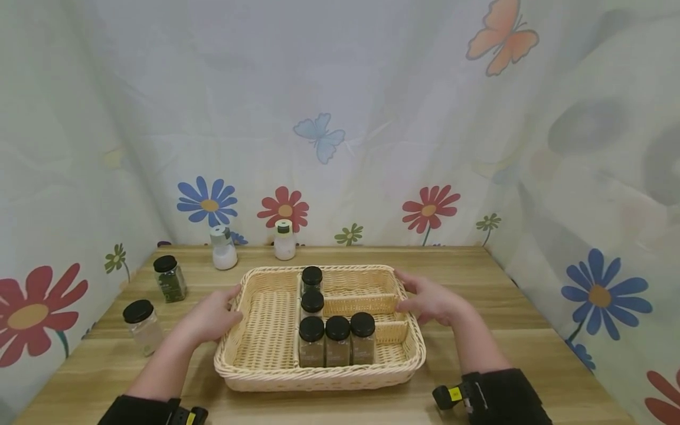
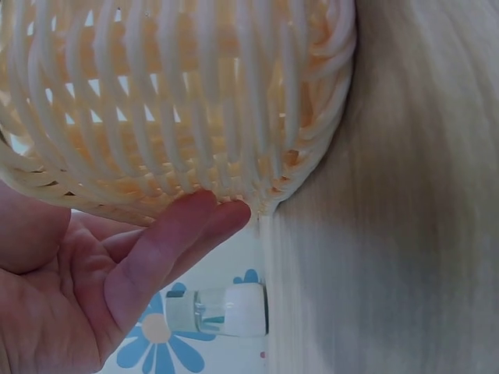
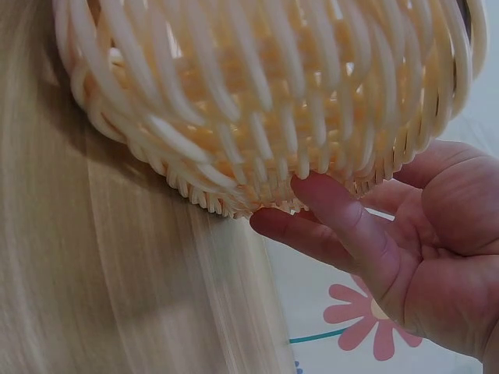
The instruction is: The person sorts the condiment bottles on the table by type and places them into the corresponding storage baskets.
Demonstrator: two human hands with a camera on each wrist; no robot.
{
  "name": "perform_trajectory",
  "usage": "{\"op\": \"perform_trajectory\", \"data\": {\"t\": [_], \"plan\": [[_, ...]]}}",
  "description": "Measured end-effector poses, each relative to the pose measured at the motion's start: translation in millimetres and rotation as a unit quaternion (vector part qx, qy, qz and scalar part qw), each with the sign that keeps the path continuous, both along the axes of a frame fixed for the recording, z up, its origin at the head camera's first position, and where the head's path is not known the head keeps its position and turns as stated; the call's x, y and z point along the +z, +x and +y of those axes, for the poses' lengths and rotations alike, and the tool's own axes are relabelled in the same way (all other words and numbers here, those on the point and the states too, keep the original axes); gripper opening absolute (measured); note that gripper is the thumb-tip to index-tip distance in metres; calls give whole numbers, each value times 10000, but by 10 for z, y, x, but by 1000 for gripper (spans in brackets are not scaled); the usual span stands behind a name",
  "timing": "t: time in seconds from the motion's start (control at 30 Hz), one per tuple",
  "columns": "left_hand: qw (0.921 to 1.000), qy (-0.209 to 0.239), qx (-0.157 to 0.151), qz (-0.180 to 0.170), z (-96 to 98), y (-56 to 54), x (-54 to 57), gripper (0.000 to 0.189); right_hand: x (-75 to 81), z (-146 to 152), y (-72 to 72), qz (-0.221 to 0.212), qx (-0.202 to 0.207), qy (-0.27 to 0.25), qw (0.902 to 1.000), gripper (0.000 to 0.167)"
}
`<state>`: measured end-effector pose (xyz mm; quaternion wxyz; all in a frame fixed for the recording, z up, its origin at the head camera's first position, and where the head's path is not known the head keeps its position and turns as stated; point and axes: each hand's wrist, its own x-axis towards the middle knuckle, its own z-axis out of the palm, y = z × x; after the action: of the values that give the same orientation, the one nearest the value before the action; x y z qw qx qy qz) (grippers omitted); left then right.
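A pale woven basket with divided compartments lies on the table in front of me. My left hand grips its left side, thumb at the rim and fingers against the outer wall. On the opposite side, my right hand holds the rim the same way. Both wrist views show fingertips on the lower weave. Inside, three black-lidded spice jars line the front compartment. Two more jars stand behind the leftmost one, along the divider. The large left compartment shows bare weave, as do parts of the right ones.
Left of the basket stand a jar with green contents and a jar with pale contents, both black-lidded. Two white-based shakers stand near the table's back edge. A flowered curtain surrounds the wooden table.
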<state>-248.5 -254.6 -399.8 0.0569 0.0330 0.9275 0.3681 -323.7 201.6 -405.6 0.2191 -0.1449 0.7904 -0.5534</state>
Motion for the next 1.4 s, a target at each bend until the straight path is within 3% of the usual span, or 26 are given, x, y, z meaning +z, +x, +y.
{"op": "perform_trajectory", "data": {"t": [0.27,0.53,0.83,1.13,1.4], "plan": [[9998,-155,132,-7,2,29,132,73,-23,27,-9,-80,-2,-13,10000,95],[9931,-832,366,743,-80,194,383,72,-46,11,-17,-104,-59,9,9999,94],[9872,-1231,421,925,-274,366,623,73,-41,19,-16,-72,-42,31,10000,95],[9788,-1515,729,1170,-556,401,655,68,-23,35,-23,-57,-14,106,9999,94],[9759,-1766,1127,610,-878,429,676,77,-31,39,-46,-48,-74,139,9999,94]]}}
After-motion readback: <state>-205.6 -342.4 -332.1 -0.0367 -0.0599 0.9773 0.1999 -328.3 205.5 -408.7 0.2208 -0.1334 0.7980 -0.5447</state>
